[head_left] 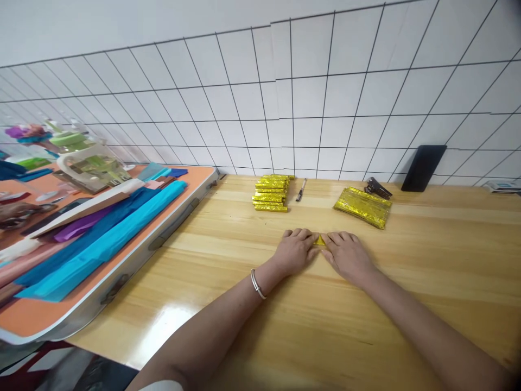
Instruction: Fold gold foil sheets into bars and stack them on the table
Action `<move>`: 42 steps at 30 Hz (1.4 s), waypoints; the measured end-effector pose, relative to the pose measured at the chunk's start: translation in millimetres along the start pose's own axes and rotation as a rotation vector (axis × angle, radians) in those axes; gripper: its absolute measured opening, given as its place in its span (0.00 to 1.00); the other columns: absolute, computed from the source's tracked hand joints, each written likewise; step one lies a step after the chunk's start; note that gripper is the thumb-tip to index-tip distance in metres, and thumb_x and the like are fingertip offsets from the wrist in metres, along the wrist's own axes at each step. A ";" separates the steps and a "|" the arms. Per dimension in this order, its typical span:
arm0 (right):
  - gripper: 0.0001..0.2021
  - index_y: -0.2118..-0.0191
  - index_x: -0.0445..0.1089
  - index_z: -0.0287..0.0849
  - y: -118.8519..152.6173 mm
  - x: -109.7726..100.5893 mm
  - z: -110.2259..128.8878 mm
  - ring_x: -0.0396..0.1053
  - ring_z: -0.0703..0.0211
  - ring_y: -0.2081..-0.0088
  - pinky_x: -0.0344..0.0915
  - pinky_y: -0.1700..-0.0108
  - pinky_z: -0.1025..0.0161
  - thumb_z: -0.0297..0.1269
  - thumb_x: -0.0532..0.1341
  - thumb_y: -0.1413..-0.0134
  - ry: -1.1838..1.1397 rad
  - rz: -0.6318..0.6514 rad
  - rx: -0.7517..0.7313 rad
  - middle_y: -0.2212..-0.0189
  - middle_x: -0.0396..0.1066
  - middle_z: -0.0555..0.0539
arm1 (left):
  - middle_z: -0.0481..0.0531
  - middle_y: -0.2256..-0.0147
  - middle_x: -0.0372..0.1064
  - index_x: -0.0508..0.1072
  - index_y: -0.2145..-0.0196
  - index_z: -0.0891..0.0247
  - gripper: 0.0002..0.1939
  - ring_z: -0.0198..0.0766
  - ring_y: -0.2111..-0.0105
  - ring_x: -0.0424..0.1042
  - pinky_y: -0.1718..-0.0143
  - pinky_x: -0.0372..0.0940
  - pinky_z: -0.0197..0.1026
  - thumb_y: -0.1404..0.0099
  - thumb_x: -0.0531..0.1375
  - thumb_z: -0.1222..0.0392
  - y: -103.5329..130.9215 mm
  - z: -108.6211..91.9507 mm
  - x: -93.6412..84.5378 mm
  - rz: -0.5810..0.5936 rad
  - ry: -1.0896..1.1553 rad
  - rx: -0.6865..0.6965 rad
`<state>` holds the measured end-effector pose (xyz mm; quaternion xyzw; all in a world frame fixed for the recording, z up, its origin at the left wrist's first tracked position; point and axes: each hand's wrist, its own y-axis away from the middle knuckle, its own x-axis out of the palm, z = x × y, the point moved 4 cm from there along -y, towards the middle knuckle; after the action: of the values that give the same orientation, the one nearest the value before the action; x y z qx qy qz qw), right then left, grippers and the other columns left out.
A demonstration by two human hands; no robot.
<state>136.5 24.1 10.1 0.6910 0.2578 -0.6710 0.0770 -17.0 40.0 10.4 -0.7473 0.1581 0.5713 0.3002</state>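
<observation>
A small piece of gold foil paper (pixel 320 240) lies on the wooden table, mostly covered by my hands, with a peaked bit showing between them. My left hand (pixel 296 251), with a silver bangle (pixel 256 284) on its wrist, is closed on the piece's left side, fingers bent and thumb tucked below. Gripping the right side is my right hand (pixel 347 255), fingertips pressed down close to the left ones. Beyond the left hand sits a pile of narrow folded gold foil strips (pixel 271 193). A flat stack of gold foil sheets (pixel 363 207) rests beyond the right hand.
Near the wall are a pen-like tool (pixel 301 190), a black clip (pixel 377 188) and a leaning black phone (pixel 424 168). An orange-topped table (pixel 207 175) at left carries blue paper rolls (pixel 122 239) and a clear green-lidded container (pixel 91 165). Another person's hand (pixel 18 214) is there.
</observation>
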 end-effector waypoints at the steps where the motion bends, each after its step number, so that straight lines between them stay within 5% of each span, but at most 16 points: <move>1: 0.22 0.44 0.60 0.41 2.3 0.8 -4.1 0.62 0.49 0.54 0.55 0.52 0.52 0.45 0.47 0.39 -0.001 0.005 -0.002 0.54 0.68 0.41 | 0.55 0.54 0.64 0.63 0.46 0.56 0.21 0.43 0.54 0.61 0.53 0.53 0.46 0.34 0.49 0.49 1.0 5.2 -1.4 -0.001 -0.003 -0.005; 7: 0.22 0.42 0.57 0.44 22.2 2.2 -33.4 0.56 0.49 0.45 0.53 0.48 0.53 0.43 0.45 0.38 0.002 0.040 0.009 0.45 0.62 0.45 | 0.52 0.50 0.63 0.62 0.45 0.52 0.20 0.42 0.51 0.60 0.51 0.52 0.45 0.33 0.47 0.50 8.6 25.7 -7.5 0.013 0.015 0.008; 14: 0.25 0.40 0.55 0.43 27.2 3.5 -35.8 0.52 0.49 0.42 0.52 0.46 0.53 0.46 0.44 0.39 0.001 0.100 0.027 0.41 0.57 0.46 | 0.48 0.44 0.58 0.59 0.43 0.51 0.20 0.39 0.44 0.56 0.46 0.50 0.44 0.31 0.45 0.50 14.9 35.2 -4.0 0.061 0.084 0.045; 21: 0.25 0.40 0.55 0.45 25.4 5.2 -35.9 0.50 0.49 0.40 0.52 0.45 0.52 0.48 0.43 0.39 -0.036 0.116 0.046 0.41 0.57 0.46 | 0.49 0.49 0.65 0.68 0.50 0.53 0.16 0.37 0.50 0.63 0.49 0.54 0.43 0.31 0.46 0.55 7.6 38.6 -0.7 -0.008 0.130 -0.014; 29: 0.23 0.45 0.62 0.40 17.0 0.1 -30.8 0.55 0.50 0.44 0.53 0.46 0.54 0.46 0.46 0.39 -0.018 0.088 0.039 0.46 0.62 0.41 | 0.52 0.51 0.66 0.69 0.51 0.55 0.19 0.42 0.52 0.63 0.51 0.55 0.45 0.38 0.55 0.47 2.8 40.0 -0.8 -0.045 0.165 0.028; 39: 0.19 0.48 0.64 0.41 12.0 -1.5 -32.4 0.59 0.51 0.48 0.56 0.50 0.56 0.44 0.49 0.40 -0.072 0.079 0.031 0.50 0.65 0.41 | 0.55 0.59 0.69 0.69 0.52 0.61 0.14 0.41 0.59 0.65 0.56 0.59 0.43 0.33 0.50 0.57 -4.8 42.9 3.7 -0.004 0.080 0.276; 42: 0.19 0.48 0.64 0.41 12.2 0.3 -33.5 0.58 0.50 0.48 0.56 0.50 0.55 0.44 0.50 0.40 -0.079 0.061 0.042 0.50 0.65 0.40 | 0.56 0.62 0.69 0.68 0.52 0.62 0.15 0.41 0.61 0.65 0.58 0.60 0.43 0.32 0.48 0.57 -4.5 42.2 4.8 -0.022 0.108 0.257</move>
<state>171.8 28.9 9.8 0.6728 0.2191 -0.7005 0.0929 -44.9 70.5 0.0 -0.7340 0.2378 0.5020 0.3909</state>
